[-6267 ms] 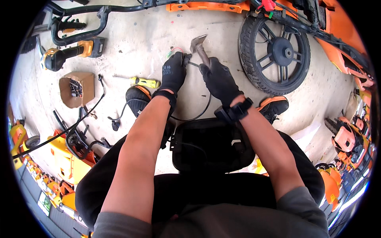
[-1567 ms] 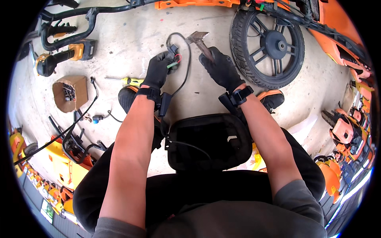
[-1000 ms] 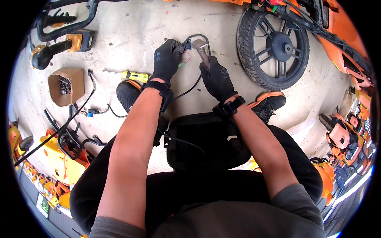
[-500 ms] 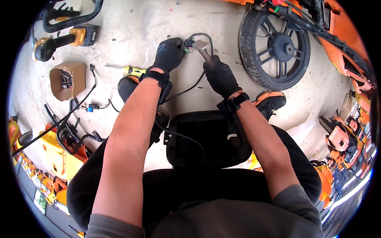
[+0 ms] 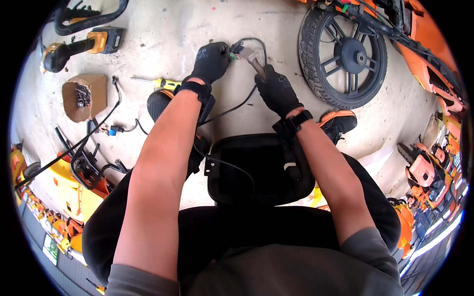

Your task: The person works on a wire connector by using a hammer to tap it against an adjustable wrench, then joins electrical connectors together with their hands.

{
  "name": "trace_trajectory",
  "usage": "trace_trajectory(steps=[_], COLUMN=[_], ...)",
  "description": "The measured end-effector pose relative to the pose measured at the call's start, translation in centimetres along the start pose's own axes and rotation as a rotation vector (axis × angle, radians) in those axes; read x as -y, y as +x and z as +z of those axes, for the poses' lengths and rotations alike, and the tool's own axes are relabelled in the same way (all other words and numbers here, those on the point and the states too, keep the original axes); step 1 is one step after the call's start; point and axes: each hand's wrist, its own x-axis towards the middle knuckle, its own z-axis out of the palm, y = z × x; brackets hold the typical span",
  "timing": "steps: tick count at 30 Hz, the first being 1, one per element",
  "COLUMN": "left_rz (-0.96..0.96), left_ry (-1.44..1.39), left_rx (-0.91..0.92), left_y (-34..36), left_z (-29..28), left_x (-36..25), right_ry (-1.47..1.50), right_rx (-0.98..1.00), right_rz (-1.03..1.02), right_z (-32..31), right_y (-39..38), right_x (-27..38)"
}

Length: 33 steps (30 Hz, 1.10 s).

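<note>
My left hand [image 5: 212,61], in a black glove, is closed at the end of a black cable [image 5: 265,48]. A small dark connector [image 5: 237,49] with short green and red wires shows at its fingertips. My right hand [image 5: 278,91], also gloved, is wrapped round the brownish handle of a hammer-like tool [image 5: 251,55]. The tool's wide greyish-tan head lies right beside the connector; whether they touch I cannot tell. From there the cable loops over the floor, passes under my left wrist and runs across a black open case [image 5: 213,190] between my legs.
A yellow screwdriver [image 5: 165,84] lies left of my left hand. Further left are a cardboard box [image 5: 98,96] of small metal parts and a cordless power tool [image 5: 74,50]. A black spoked wheel [image 5: 316,79] on an orange vehicle [image 5: 429,64] stands at right.
Both hands keep their grips, with the tool's head still beside the connector. The whole view has shifted slightly; the hands have barely moved over the floor.
</note>
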Motion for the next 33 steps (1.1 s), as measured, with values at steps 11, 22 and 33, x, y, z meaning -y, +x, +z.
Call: trace_trajectory(steps=[11, 22, 33], left_rz=[-0.030, -0.013, -0.052], left_ry=[0.029, -0.015, 0.014], left_rx=[0.006, -0.025, -0.026], left_y=[-0.4, -0.6, -0.4], left_z=[0.3, 0.1, 0.6], left_x=[-0.3, 0.1, 1.0], right_ry=[-0.042, 0.014, -0.079], right_rx=[0.029, -0.111, 0.087], right_rz=[-0.013, -0.036, 0.012], right_z=[-0.8, -1.1, -0.6], right_y=[-0.6, -0.4, -0.1], right_x=[0.0, 2.9, 1.2])
